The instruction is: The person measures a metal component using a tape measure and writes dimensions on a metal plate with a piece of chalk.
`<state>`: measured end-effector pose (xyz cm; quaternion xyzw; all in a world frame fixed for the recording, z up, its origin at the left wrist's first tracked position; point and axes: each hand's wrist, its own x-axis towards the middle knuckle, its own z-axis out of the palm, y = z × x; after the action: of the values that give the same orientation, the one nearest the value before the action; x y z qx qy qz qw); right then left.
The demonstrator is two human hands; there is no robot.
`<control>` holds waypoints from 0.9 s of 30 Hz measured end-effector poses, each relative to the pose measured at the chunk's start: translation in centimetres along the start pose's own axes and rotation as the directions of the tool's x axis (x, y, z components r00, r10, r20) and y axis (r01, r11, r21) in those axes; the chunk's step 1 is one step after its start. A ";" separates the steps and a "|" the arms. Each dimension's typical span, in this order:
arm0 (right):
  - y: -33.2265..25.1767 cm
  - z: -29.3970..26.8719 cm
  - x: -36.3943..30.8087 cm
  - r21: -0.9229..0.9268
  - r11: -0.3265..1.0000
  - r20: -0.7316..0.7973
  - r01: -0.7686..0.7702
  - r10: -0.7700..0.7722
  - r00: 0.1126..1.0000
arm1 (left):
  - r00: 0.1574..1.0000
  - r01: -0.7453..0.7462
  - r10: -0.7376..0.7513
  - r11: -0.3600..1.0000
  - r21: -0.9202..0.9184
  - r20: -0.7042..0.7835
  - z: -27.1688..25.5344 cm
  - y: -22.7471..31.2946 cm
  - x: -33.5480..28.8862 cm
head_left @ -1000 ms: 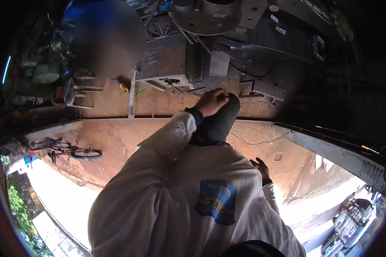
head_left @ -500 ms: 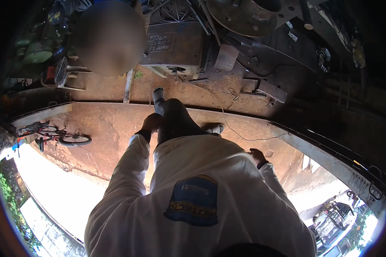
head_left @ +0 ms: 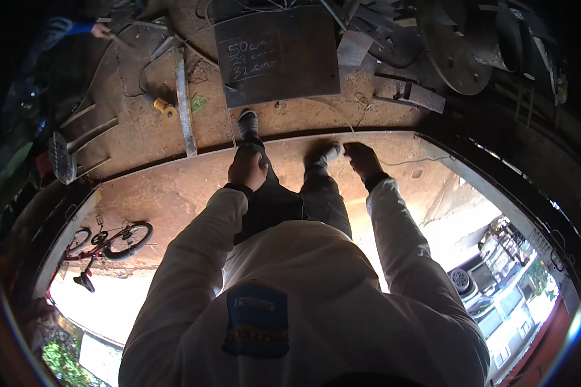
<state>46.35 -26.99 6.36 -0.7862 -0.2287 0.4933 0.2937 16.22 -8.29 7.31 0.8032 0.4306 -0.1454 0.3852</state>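
My left hand (head_left: pixel 247 169) hangs in front of my left thigh, its fingers curled in a loose fist with nothing showing in them. Out beyond my right leg is my right hand (head_left: pixel 364 161), with loosely bent fingers that stand a little apart and hold nothing I can see. Both arms are in long white sleeves. Ahead of my striped left shoe (head_left: pixel 248 124) stands a dark metal box (head_left: pixel 303 61) with chalk writing on its top. My right shoe (head_left: pixel 329 152) is a bit behind the left, near a dark metal rail (head_left: pixel 281 134) across the floor.
A yellow power tool (head_left: pixel 164 108) lies beside a long metal bar (head_left: pixel 185 109). At far left, another person's hand (head_left: pixel 101 30) holds something thin. Scrap plates (head_left: pixel 426 98) and a large metal disc (head_left: pixel 455 58) lie right. A bicycle (head_left: pixel 128 240) and a car (head_left: pixel 461 278) stand behind.
I have stepped forward, nearer the metal box and rail. My right hand has swung forward from beside my hip. Another person's hand and the yellow tool now show on the left.
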 end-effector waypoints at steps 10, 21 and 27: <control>-14.9 7.3 7.2 0.273 0.962 -0.102 -0.003 0.032 0.994 | 0.986 0.044 -0.050 0.998 0.041 0.161 -3.3 -6.4 -1.7; -13.8 8.3 16.4 -0.200 0.921 -0.465 0.334 -0.389 0.795 | 0.982 0.050 -0.090 0.972 0.228 0.167 2.6 -8.6 -1.0; -15.8 8.2 22.5 -0.314 0.864 -0.561 0.394 -0.503 0.657 | 0.961 0.004 -0.118 0.910 0.415 0.250 3.5 -8.5 1.7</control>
<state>46.93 0.98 0.00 -0.8442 -0.3450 0.0944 0.3993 10.76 -7.06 -0.13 0.8247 0.3593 -0.3524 0.2580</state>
